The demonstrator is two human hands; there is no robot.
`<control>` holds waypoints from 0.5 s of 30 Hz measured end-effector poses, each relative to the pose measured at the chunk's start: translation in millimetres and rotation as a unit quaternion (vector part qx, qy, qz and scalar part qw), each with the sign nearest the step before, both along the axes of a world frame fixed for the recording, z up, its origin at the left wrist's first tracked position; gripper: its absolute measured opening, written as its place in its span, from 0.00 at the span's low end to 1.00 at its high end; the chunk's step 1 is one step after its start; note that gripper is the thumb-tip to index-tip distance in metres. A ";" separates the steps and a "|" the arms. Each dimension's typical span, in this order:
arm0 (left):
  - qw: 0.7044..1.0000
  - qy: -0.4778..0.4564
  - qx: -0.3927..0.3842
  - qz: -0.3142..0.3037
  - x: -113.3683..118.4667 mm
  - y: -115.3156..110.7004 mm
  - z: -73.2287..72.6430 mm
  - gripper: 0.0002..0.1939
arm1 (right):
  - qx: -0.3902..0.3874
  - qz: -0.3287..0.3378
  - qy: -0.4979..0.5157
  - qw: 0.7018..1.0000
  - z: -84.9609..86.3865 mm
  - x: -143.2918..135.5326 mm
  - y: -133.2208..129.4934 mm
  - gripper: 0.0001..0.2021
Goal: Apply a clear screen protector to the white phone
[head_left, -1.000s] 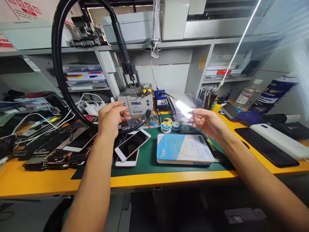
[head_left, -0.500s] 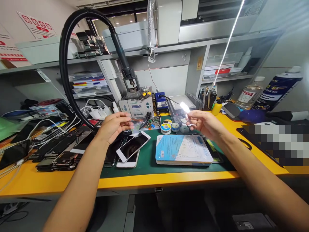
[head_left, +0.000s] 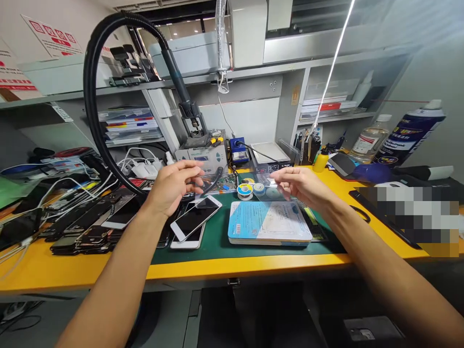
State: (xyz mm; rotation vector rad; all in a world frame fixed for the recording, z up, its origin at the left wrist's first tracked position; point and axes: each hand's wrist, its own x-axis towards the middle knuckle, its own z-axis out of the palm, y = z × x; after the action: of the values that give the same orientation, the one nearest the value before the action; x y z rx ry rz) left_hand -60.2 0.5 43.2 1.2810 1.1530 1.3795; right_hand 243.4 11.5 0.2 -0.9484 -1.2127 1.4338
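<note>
My left hand [head_left: 169, 187] is raised over the left side of the green mat. Thumb and fingers are closed on a thin clear film [head_left: 207, 186], faint against the background. My right hand [head_left: 303, 185] pinches another clear film [head_left: 266, 189], whose edges are hard to make out; a small glint shows by the fingertips. Below and between the hands lies a thick blue and white book [head_left: 270, 222]. Under the left fingers, a white-framed phone [head_left: 195, 218] rests at a slant on another white phone [head_left: 190, 239].
Solder spools [head_left: 245, 191] sit behind the book, near a circuit board [head_left: 226, 182]. A rework station [head_left: 205, 157] with a thick black hose [head_left: 89, 96] stands behind. Stacked phone parts [head_left: 87, 237] and white cables crowd the left. A spray can [head_left: 409, 135] and clear bottle [head_left: 369, 137] stand right.
My right hand has come slightly left, closer to my left hand. The bright reflection on its film has shrunk to a small glint. The whole view has shifted slightly.
</note>
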 end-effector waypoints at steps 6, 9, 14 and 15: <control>0.999 -0.022 -0.029 0.036 -30.2 -5.1 4.2 0.11 | 0.021 0.102 -0.110 0.988 -3.2 -7.7 -7.5 0.12; 0.990 -0.085 -0.011 0.107 -45.5 -8.5 4.7 0.07 | 0.010 0.065 -0.077 0.995 -4.2 -9.4 -4.5 0.12; 0.977 -0.142 -0.020 0.158 -71.9 -26.7 6.9 0.06 | -0.062 0.039 -0.045 0.996 1.0 -18.3 6.1 0.10; 0.977 -0.142 -0.022 0.158 -76.6 -31.7 7.1 0.07 | -0.068 0.043 -0.054 0.995 3.7 -25.1 7.8 0.10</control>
State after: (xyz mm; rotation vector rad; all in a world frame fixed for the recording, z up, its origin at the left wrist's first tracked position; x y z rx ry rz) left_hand -136.7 -31.2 50.3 0.8558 1.2125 1.6959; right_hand 218.3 19.3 3.9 -1.0895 -1.2599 1.5660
